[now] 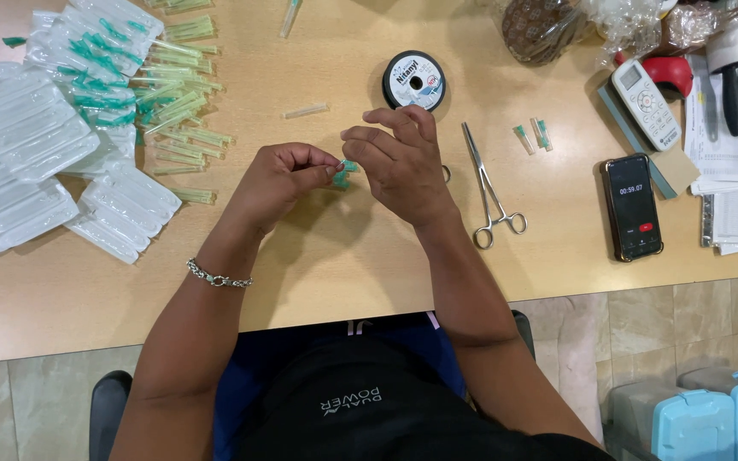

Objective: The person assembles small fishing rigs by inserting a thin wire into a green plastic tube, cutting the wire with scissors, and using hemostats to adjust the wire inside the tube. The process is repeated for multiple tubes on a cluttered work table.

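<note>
At frame centre, the left hand (279,181) and right hand (399,162) pinch a small green needle hub (346,173) together above the counter (343,256) (forceps (490,192) lie just right).

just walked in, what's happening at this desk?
A seated person holds a small green-hubbed needle piece pinched between the left hand and right hand, just above the wooden table. Behind the hands lies a spool of thread, with metal forceps lying untouched to the right. To the left lies a pile of capped green needles beside clear blister packs. A phone showing a running timer lies further right.
</note>
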